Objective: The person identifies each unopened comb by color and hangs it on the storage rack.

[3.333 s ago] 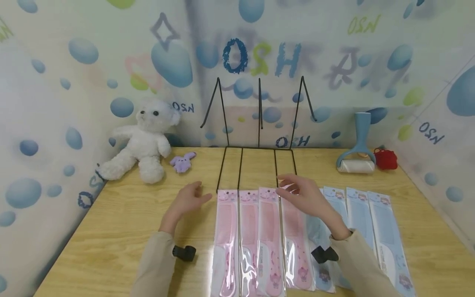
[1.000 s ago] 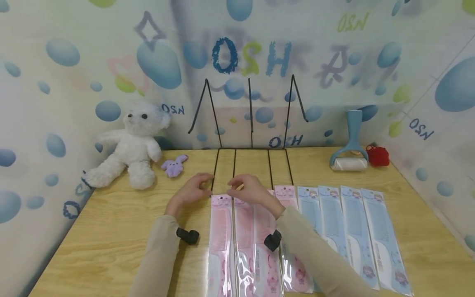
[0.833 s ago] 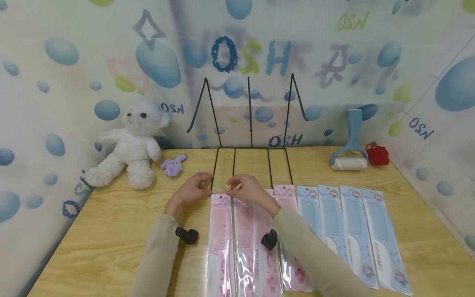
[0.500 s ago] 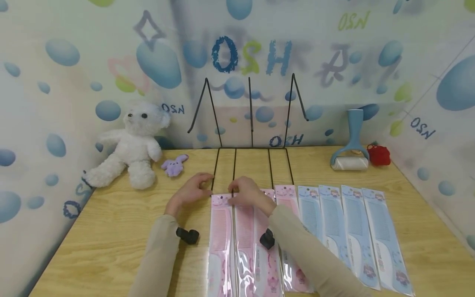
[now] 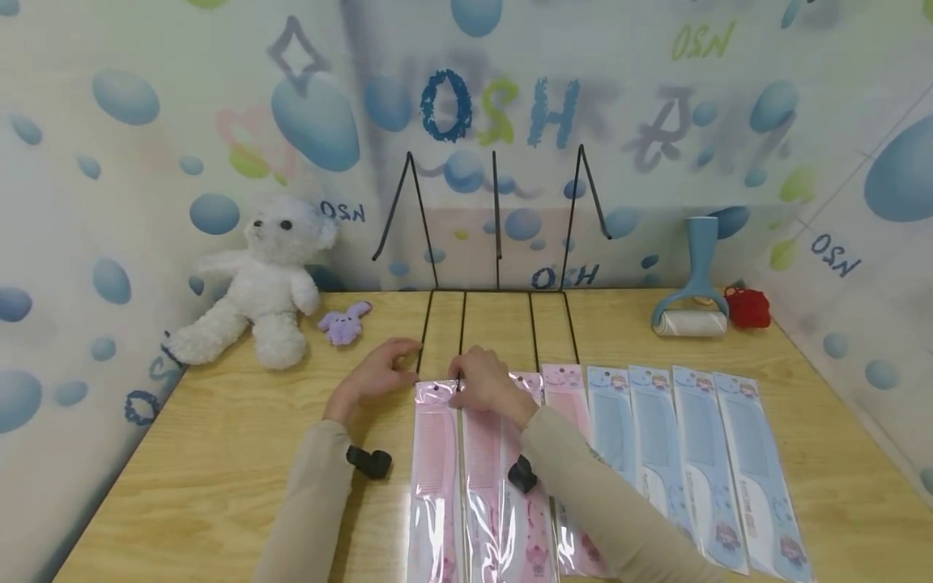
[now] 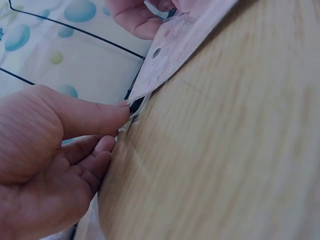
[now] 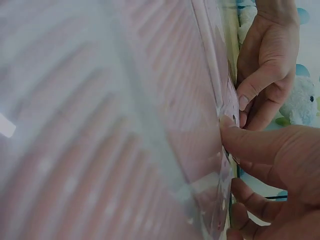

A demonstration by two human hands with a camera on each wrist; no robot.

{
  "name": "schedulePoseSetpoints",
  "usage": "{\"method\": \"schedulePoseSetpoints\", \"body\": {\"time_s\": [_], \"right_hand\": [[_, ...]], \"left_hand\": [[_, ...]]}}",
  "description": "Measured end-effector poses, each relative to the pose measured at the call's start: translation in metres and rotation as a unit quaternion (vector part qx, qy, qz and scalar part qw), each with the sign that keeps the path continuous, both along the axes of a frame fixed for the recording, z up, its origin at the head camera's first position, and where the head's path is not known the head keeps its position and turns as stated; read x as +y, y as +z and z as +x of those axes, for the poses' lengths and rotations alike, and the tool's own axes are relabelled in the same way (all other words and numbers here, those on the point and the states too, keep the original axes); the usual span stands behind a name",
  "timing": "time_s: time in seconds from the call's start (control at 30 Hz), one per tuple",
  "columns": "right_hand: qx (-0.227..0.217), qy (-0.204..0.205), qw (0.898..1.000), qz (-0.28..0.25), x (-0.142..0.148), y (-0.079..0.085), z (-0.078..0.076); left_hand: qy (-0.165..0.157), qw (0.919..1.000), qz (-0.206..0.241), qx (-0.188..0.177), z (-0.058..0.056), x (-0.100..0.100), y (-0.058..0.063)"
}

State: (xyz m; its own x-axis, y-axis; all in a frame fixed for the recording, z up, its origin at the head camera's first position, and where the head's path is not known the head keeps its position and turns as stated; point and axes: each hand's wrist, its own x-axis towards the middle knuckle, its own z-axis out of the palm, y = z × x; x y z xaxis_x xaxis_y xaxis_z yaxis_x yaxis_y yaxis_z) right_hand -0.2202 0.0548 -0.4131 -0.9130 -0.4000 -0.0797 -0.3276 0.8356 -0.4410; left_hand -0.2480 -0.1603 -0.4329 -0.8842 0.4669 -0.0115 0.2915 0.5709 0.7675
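Pink combs in clear packages lie side by side on the table, the leftmost comb package [image 5: 432,453] at the end of the row. My left hand [image 5: 372,380] is at its top left corner, thumb and fingers curled in; in the left wrist view the thumb tip meets that corner [image 6: 142,87] beside a black wire end. At its top right corner is my right hand [image 5: 484,385], overlapping the second pink comb package [image 5: 481,461]. The right wrist view shows the right thumb [image 7: 245,140] on a package's top edge, with the other fingers curled beyond it.
A black wire rack [image 5: 498,291] stands behind, its lower wires running under the packages. Blue comb packages [image 5: 656,437] lie to the right. A white teddy bear [image 5: 270,283], purple plush toy [image 5: 342,324], blue-handled roller [image 5: 696,283] and red pouch [image 5: 748,308] stand at the back.
My right hand has moved left from the fourth pink package, and its fingers have since lowered onto the top edges. My left hand came slightly right to the corner, then stayed.
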Motion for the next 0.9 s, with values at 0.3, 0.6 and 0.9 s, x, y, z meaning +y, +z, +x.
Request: {"method": "schedulePoseSetpoints", "body": {"time_s": [0.3,0.6,0.9], "right_hand": [[0.021,-0.002,1.000,-0.022,-0.005,0.000,0.004],[0.014,0.016,0.995,-0.094,-0.009,0.009,0.006],[-0.036,0.026,0.976,-0.211,-0.009,0.029,0.011]], "left_hand": [[0.001,1.0000,-0.002,0.000,0.001,0.001,0.001],[-0.008,0.9996,-0.006,0.025,-0.001,-0.001,-0.003],[-0.010,0.9994,-0.009,0.033,-0.002,-0.003,-0.004]]}}
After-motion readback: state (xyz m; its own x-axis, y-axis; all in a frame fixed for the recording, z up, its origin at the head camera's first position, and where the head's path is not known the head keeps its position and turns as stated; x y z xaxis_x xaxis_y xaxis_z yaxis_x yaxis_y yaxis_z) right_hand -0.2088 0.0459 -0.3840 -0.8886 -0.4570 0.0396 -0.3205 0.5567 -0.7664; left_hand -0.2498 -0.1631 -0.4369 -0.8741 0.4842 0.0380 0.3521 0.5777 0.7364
